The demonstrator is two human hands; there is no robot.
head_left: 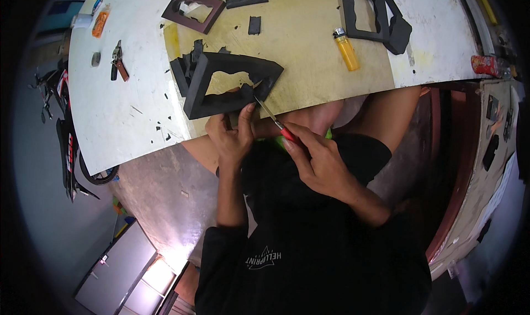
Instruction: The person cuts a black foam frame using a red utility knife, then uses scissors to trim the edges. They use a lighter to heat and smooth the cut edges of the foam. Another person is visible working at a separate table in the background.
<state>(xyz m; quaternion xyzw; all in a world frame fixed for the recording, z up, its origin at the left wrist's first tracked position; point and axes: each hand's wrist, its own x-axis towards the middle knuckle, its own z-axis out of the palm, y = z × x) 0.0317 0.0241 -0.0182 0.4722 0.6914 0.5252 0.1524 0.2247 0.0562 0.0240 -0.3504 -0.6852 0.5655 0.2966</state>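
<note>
Observed a white table (121, 130) across the upper view, overlaid in the middle with a yellowish sheet (312, 44). Noted on the sheet's near left side, close to the table edge, a near black frame (223, 101), tilted, wavy along the inner opening, with dark offcuts (190, 61) just behind. Noted at far right a far black frame (380, 14), set over the sheet's edge. Found the right hand (320, 163) clenched on the red handle of a slim metal tool (283, 129), with tip at the near frame's lower bar, beside the left thumb. Cannot tell whether sunk into the material. Found the left hand (229, 135) grasping that same bar from below, thumb raised against it, other fingers partly hidden. Recorded further, in falling size: a maroon frame (215, 12) at the far edge; a dark strip (247, 0) just right of it; a yellow lighter (346, 50); pliers (118, 64) on the white surface at left; an orange packet (100, 24) beyond; a small dark block (254, 25); black crumbs (159, 128) near the left front edge.
</note>
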